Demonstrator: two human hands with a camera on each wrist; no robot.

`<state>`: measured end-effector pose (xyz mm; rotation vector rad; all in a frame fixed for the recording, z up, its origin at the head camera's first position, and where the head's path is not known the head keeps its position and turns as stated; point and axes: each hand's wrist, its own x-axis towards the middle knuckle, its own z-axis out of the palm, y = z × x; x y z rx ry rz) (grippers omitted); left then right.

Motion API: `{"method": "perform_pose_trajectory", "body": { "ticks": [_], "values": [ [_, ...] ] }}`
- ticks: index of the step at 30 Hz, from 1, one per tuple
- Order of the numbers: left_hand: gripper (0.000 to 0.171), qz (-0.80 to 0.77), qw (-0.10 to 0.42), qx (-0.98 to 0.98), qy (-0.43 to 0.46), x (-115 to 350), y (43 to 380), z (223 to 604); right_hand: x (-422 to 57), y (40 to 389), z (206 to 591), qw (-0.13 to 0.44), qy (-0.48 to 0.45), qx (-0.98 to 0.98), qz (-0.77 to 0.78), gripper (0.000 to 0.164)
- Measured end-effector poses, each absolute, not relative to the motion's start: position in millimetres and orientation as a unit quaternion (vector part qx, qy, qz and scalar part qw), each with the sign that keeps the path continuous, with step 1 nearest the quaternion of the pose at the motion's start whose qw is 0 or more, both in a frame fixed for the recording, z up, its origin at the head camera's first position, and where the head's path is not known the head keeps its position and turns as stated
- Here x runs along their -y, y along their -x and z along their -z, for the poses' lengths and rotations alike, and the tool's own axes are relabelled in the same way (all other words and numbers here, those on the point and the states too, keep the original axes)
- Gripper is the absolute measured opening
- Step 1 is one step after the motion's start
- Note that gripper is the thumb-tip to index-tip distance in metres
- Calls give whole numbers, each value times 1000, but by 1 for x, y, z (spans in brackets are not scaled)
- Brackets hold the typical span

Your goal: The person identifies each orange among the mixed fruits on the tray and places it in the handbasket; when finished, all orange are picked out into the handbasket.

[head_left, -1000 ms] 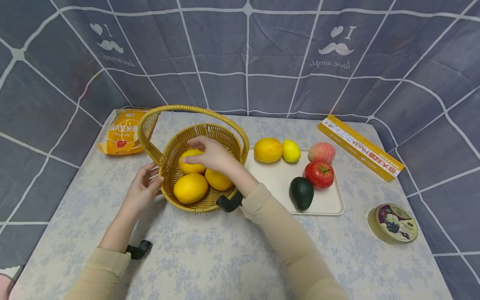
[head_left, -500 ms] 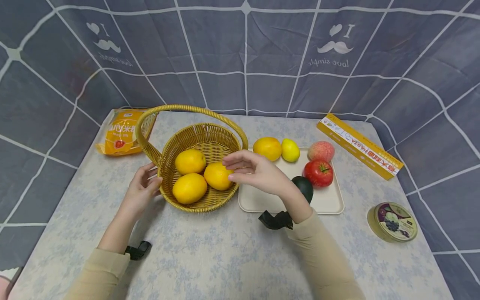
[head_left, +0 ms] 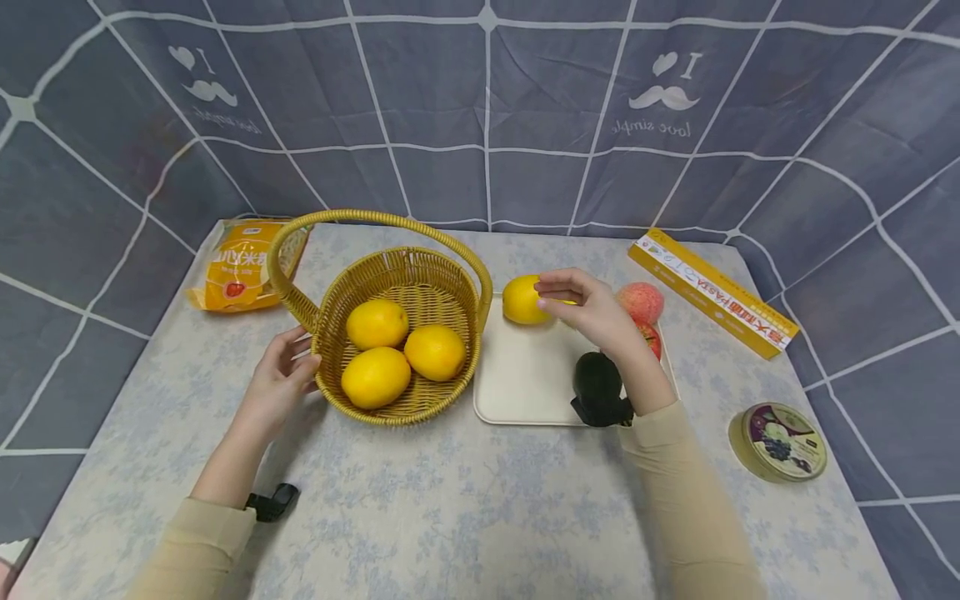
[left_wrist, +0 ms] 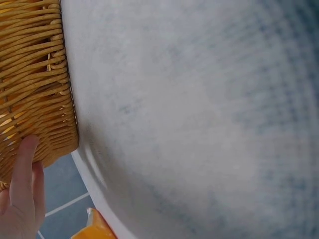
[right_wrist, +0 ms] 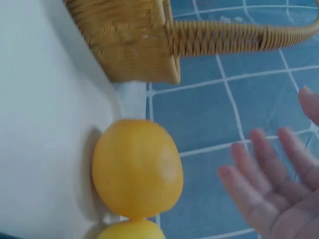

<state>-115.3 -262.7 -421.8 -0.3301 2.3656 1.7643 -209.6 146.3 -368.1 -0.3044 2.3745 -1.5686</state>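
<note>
My left hand (head_left: 273, 383) stays at the left side of the yellow wicker basket (head_left: 401, 418), its thumb by the rim. In the left wrist view its straight fingers (left_wrist: 25, 172) touch the woven outer wall. Three yellow mango-like fruits (head_left: 436, 352) lie inside the basket. Above the cream tray (head_left: 517, 387) is my right hand (head_left: 596, 312), fingers spread and holding nothing. Its fingertips overlap a similar yellow-orange fruit (head_left: 522, 300) in the head view, while the right wrist view shows them apart. A smaller lemon (right_wrist: 132, 232) beside that fruit is mostly hidden by the hand.
On the tray lie a dark avocado (head_left: 597, 379), a peach (head_left: 641, 302) and a partly covered red fruit (head_left: 651, 337). A yellow pasta box (head_left: 712, 292) and a round tin (head_left: 780, 442) stand at right. An orange food packet (head_left: 243, 267) lies behind the basket at left.
My right hand has left the fruit inside the basket and moved right, over the tray beside the yellow fruit. My left hand has kept its place at the basket.
</note>
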Motion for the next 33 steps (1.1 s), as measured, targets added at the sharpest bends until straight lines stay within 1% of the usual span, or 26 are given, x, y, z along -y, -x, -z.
{"method": "perform_pose_trajectory", "body": {
  "ticks": [4, 8, 14, 23, 33],
  "values": [
    [62, -594, 89, -792, 109, 264, 115, 421, -148, 224, 365, 153, 68, -838, 520, 49],
    [62, -594, 89, -793, 105, 265, 114, 421, -146, 239, 367, 156, 57, -857, 487, 52],
    [62, -597, 86, -792, 93, 265, 113, 421, -142, 261, 374, 168, 83, -889, 419, 56],
    [61, -598, 88, -791, 92, 265, 114, 423, -136, 281, 381, 202, 115, -901, 366, 62],
    [62, -603, 82, -789, 91, 266, 114, 425, -125, 286, 391, 241, 144, -909, 308, 73]
  ]
}}
